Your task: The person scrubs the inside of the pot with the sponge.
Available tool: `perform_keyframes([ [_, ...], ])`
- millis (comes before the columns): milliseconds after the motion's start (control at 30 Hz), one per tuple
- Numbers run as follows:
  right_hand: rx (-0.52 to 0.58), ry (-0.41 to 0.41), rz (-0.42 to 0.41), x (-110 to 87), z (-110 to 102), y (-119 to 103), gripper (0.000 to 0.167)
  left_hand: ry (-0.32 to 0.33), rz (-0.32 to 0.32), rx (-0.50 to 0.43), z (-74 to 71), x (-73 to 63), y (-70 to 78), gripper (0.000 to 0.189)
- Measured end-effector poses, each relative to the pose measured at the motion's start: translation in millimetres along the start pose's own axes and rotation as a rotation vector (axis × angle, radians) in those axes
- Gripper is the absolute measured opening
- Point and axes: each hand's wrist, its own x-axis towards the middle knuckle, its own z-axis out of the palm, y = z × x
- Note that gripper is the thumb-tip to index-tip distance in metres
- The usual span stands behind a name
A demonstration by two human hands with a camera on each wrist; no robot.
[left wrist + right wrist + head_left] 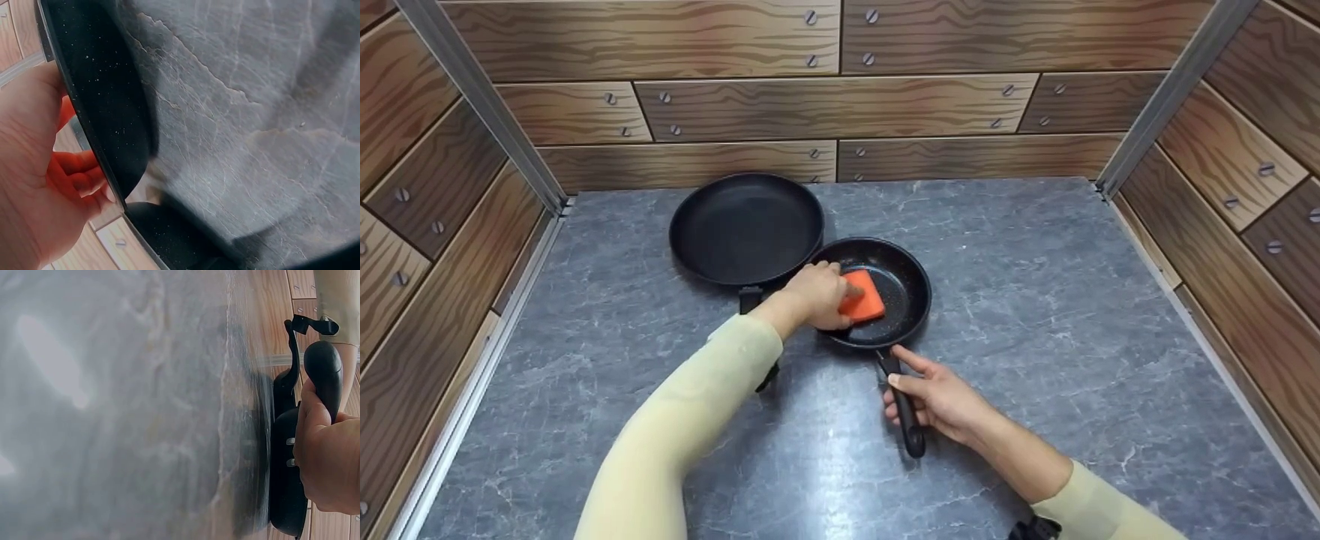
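Observation:
A small black speckled frying pan point(906, 289) stands on the grey marbled table, its handle toward me. Inside it my left hand point(817, 295) holds an orange sponge point(868, 296) against the pan's bottom, left of centre. In the left wrist view the pan's side wall point(107, 95) hides part of the left hand point(34, 169) and most of the sponge. My right hand point(941, 397) grips the black handle point(910, 427), its index finger stretched toward the rim. From the right wrist view, the right hand point(329, 455) wraps around that handle point(323, 371).
A larger black frying pan point(746, 229) stands at the back left, close beside the small one. My left forearm partly covers its handle point(750, 298). Wood-patterned walls point(735, 109) enclose the table point(1035, 300) at the back and both sides, with metal strips point(1147, 97) at the corners.

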Motion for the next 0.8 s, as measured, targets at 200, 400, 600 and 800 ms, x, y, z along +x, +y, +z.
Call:
perform_keyframes([
  [200,0.003,0.003,-0.001,0.5,-0.5,0.9,0.08,0.032,0.064,-0.008,0.1,-3.1,1.2,0.053],
  [400,0.005,-0.005,-0.003,0.3,-0.1,1.1,0.08,0.036,0.11,-0.005,1.4,-6.2,4.1,0.052],
  [600,0.006,-0.009,-0.001,0.7,0.2,0.4,0.08,0.033,0.12,-0.007,1.1,-6.7,5.8,0.052],
  [800,0.009,-0.016,0.001,1.0,0.1,0.3,0.081,0.059,0.151,-0.054,2.3,-5.7,7.9,0.051],
])
